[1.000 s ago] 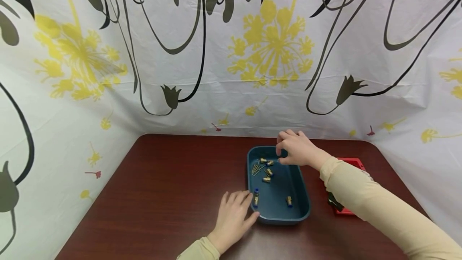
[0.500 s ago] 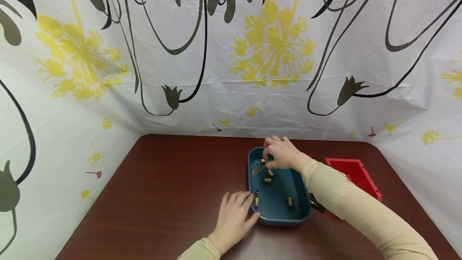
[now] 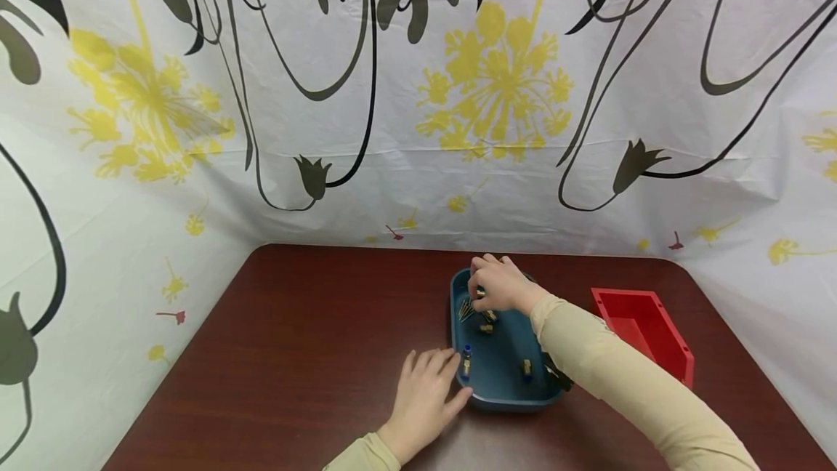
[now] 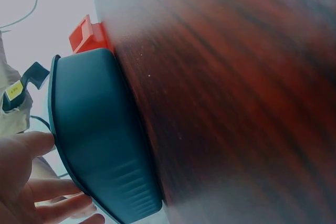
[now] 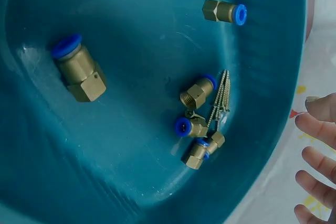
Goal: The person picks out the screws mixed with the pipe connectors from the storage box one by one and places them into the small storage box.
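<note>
A blue-green tray holds several brass push-fit fittings with blue collars, one of them a lone fitting, and a small bundle of screws. My right hand hovers over the far end of the tray with bent fingers, close above the clustered fittings. In the right wrist view its fingertips are spread apart with nothing between them. My left hand lies at the tray's near left corner, its fingers extended. The left wrist view has thumb and fingers touching the tray's rim.
To the right of the tray stands a red bin, partly covered by the right sleeve. A dark object shows beneath that sleeve, beside the tray. Around the brown table hangs a patterned white curtain.
My right hand has moved left and slightly nearer, from the tray's far right rim to over the clustered fittings. More of the red bin shows. My left hand has stayed put.
</note>
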A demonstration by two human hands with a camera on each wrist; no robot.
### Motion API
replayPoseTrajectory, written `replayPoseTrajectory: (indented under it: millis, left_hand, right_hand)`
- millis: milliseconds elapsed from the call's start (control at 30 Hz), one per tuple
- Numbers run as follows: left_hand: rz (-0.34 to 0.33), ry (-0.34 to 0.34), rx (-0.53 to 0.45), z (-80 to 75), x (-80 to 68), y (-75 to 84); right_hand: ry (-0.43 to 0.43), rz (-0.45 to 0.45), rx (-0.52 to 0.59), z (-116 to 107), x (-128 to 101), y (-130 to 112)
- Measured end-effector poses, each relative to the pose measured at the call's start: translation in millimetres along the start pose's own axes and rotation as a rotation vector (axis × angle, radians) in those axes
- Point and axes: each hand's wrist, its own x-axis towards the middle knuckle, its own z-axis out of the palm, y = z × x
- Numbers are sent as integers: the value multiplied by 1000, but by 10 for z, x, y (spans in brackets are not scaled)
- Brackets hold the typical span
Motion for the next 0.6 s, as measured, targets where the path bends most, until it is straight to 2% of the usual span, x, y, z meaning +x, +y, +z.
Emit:
replayPoseTrajectory:
  millis: [300, 600]
  left_hand:
    - [-4, -5, 0, -6, -4, -6]
    - [-12, -39, -6, -22, -3, -2]
  right_hand:
    - [-20, 31, 1, 139, 91, 19]
    - [-59, 66, 0, 287, 155, 33]
